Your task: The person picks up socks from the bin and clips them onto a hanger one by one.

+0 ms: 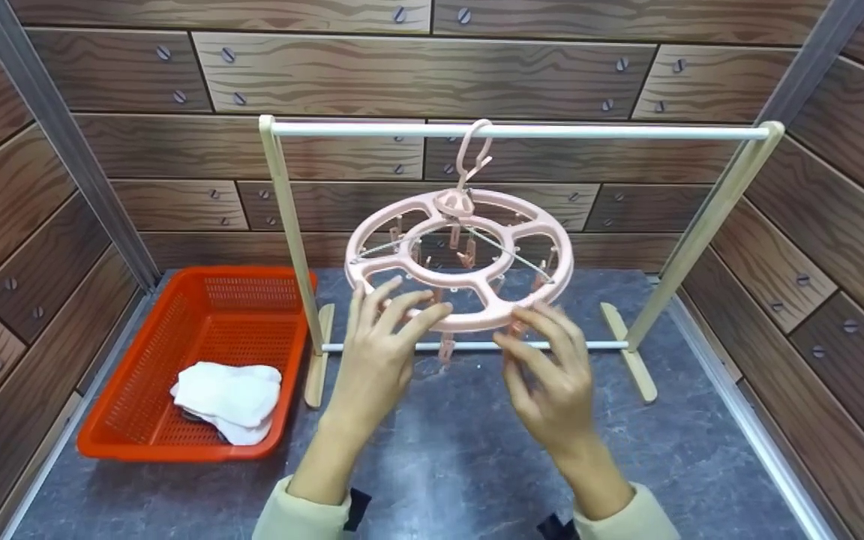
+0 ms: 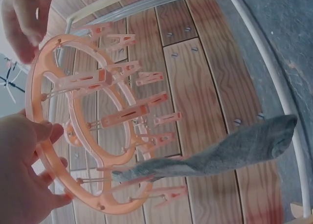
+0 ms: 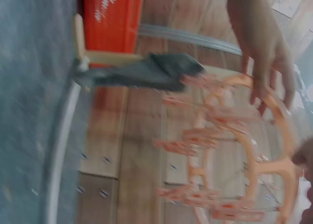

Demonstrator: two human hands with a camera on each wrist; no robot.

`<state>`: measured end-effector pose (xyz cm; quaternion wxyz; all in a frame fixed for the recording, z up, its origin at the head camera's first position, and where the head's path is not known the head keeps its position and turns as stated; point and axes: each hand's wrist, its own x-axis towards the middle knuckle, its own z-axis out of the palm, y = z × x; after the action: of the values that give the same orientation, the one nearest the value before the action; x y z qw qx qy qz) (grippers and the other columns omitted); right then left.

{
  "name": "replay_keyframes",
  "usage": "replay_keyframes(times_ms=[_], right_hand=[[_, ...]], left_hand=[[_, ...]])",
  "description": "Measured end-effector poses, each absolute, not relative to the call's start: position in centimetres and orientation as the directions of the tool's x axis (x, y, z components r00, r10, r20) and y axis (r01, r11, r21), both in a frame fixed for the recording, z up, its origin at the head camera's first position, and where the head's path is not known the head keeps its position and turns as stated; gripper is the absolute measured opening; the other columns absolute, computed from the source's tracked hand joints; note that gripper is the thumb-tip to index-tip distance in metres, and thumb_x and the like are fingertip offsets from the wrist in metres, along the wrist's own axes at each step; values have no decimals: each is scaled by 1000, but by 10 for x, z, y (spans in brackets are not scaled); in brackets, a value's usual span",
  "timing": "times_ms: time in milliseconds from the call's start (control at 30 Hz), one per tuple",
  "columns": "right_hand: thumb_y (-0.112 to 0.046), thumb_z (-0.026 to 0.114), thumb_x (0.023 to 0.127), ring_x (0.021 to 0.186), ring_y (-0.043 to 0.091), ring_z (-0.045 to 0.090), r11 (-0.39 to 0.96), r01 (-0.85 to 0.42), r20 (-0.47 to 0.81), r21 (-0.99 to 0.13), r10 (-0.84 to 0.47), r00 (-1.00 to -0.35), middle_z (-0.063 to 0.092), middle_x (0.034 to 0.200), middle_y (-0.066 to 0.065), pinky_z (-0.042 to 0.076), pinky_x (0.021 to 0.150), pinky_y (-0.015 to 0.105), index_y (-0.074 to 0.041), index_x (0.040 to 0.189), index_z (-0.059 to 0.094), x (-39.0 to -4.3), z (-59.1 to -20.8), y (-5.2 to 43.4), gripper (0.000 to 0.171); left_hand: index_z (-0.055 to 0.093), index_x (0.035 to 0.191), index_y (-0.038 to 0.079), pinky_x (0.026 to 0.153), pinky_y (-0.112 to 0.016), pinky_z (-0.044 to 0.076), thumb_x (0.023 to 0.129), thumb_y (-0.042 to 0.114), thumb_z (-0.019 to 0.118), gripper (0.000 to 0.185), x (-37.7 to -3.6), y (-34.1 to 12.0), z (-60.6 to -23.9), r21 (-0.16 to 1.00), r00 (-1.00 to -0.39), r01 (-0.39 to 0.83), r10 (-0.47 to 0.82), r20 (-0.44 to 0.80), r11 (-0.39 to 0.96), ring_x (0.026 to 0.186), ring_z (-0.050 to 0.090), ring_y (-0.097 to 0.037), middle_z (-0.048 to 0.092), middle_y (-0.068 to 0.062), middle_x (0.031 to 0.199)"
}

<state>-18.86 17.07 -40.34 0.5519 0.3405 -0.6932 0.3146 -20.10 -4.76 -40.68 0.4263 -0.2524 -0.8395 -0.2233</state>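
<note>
A pink round clip hanger (image 1: 503, 316) hangs by its hook from the white top bar of a drying rack. My left hand (image 1: 379, 352) holds the front left rim, with fingers reaching over it. At the front right, my right hand (image 1: 556, 375) has bent fingers touching the rim, blurred. Pink clips (image 2: 124, 115) dangle under the ring. One of them bears a dark grey sock (image 2: 230, 148), also visible in the right wrist view; the left hand hides it in the head view. White socks (image 1: 228, 396) lie in a red basket (image 1: 121, 442).
The rack's top bar (image 1: 612, 133) runs between two wooden legs (image 1: 702, 232), with a lower white bar (image 1: 597, 346) behind the hands. The basket stands beside the left leg (image 1: 291, 217). Wood-patterned walls enclose the grey table (image 1: 709, 465) at the back and sides.
</note>
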Motion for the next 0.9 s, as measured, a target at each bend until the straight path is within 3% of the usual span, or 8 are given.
replay_keyframes(times_ms=[67,133,233,333,467,633,767,900], right_hand=[[0,67,74,91,36,62,562,-823,986,-76,-82,-147,70,96,16,48,92,37,-5,82,77,-184,-405,164,13],[7,67,71,79,30,62,520,-843,977,-138,-69,-203,68,87,14,50,80,30,-2,80,75,-179,-405,158,15],[9,73,75,76,23,66,421,-844,910,-333,-90,-404,70,88,12,55,75,24,2,92,73,-178,-412,153,19],[6,77,78,88,28,72,288,-764,768,-577,-128,-628,72,102,16,59,81,32,5,110,69,-186,-424,151,33],[-1,76,84,103,33,70,151,-567,536,-810,-204,-819,71,114,17,56,91,38,3,124,64,-197,-430,145,41],[0,70,90,97,26,71,25,-401,383,-916,-247,-890,69,108,19,58,86,37,3,121,64,-205,-424,136,32],[2,68,90,83,19,70,-27,-371,366,-928,-233,-901,68,99,22,60,75,35,9,115,66,-208,-422,133,26],[-2,72,89,83,15,67,19,-362,349,-932,-226,-909,69,95,17,59,75,31,9,111,67,-209,-422,133,25]], left_hand=[[67,123,35,113,-68,23,95,1,56,45,-202,-49,-406,172,-507,618,221,833,767,134,47,-30,63,5,129],[67,123,35,113,-69,23,96,2,55,44,-203,-50,-405,180,-507,620,215,835,764,134,47,-30,63,5,129],[67,122,35,112,-69,23,96,2,54,44,-202,-51,-405,188,-513,619,212,832,762,135,46,-30,63,5,130],[67,123,34,113,-69,23,97,2,54,43,-201,-51,-404,192,-523,614,211,826,766,136,46,-30,63,5,131],[66,122,33,112,-69,24,99,3,52,41,-202,-50,-405,195,-517,619,208,831,761,136,46,-30,63,4,130],[67,122,35,113,-68,23,98,5,54,40,-202,-49,-407,202,-506,634,203,838,747,135,46,-31,63,4,129],[67,123,35,114,-67,22,95,2,57,44,-202,-49,-406,194,-510,629,212,834,753,135,46,-30,63,5,130],[67,122,34,114,-67,23,91,-1,58,47,-202,-49,-406,185,-511,626,219,831,758,136,46,-30,63,5,130]])
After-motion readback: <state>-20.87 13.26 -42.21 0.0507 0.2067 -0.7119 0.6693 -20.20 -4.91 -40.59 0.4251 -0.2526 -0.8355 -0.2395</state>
